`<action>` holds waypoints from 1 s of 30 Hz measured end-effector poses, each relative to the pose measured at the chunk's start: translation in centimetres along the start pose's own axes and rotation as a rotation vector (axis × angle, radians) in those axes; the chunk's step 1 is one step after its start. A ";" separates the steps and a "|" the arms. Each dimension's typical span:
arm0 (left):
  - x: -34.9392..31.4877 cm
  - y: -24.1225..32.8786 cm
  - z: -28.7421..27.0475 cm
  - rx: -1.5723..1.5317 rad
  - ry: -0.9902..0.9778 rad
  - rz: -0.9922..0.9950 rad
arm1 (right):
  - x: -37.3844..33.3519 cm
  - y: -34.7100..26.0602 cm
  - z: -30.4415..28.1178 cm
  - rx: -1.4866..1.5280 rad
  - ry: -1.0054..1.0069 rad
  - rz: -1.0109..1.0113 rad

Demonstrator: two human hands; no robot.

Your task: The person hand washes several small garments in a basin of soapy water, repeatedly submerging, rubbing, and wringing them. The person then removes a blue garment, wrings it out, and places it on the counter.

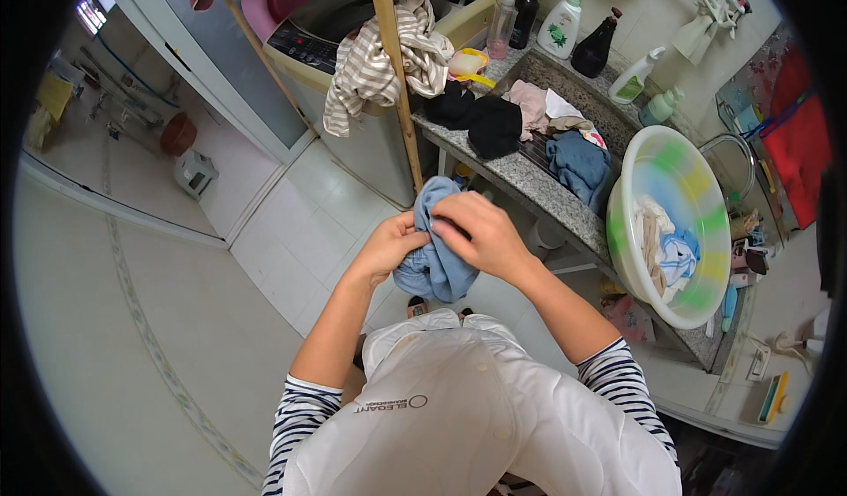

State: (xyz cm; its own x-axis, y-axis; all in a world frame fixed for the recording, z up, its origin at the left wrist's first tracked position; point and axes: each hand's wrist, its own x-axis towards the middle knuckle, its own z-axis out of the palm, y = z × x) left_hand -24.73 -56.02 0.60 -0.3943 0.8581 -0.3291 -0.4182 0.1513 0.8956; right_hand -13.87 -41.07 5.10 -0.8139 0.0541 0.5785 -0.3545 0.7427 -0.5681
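A bunched light blue denim garment [438,271] hangs in front of my body, held up between both hands. My left hand [389,247] grips its left side, thumb pressed into the cloth near the upper part. On the other side my right hand [481,234] pinches the upper folds, its fingers curled over the fabric. The garment's exact kind is hard to make out because it is folded in on itself. Just beyond it rises a wooden pole [399,82], close to the cloth's top edge.
A washing machine [304,51] with a striped cloth [375,64] stands at the far left of the stone counter [494,165]. Dark and blue clothes [578,165] lie along the sink. A large green-and-yellow basin [631,231] holds wet clothes at right; several bottles [560,24] line the wall.
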 end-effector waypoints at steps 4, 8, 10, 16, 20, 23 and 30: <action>-0.3 0.0 -0.8 -0.090 -0.034 -0.019 | -2.8 4.5 -1.6 -0.232 -0.119 0.171; -0.9 -0.1 -1.6 -0.200 -0.001 -0.013 | -3.1 6.2 -3.5 -0.072 -0.153 0.280; -0.8 -0.6 -1.9 -0.279 0.028 -0.020 | -2.1 4.6 -3.6 -0.262 0.023 0.169; -0.3 -1.2 -1.9 -0.346 0.044 0.059 | -1.7 0.5 0.5 0.065 -0.061 0.324; -0.9 -1.6 -1.9 -0.272 0.101 0.121 | -2.7 3.0 2.3 0.293 -0.273 0.472; -1.3 -1.1 -1.8 -0.122 0.174 0.102 | -1.7 3.3 1.5 0.230 -0.093 0.304; -1.1 -3.9 -3.1 -0.034 0.219 0.019 | 0.5 4.2 -1.0 0.253 -0.288 0.464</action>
State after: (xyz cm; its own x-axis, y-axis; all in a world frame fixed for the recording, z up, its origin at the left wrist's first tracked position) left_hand -25.17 -59.05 -3.43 -0.5691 0.7329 -0.3728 -0.4350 0.1163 0.8929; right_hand -15.32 -37.22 3.57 -0.9892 0.1258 0.0748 -0.0018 0.5010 -0.8655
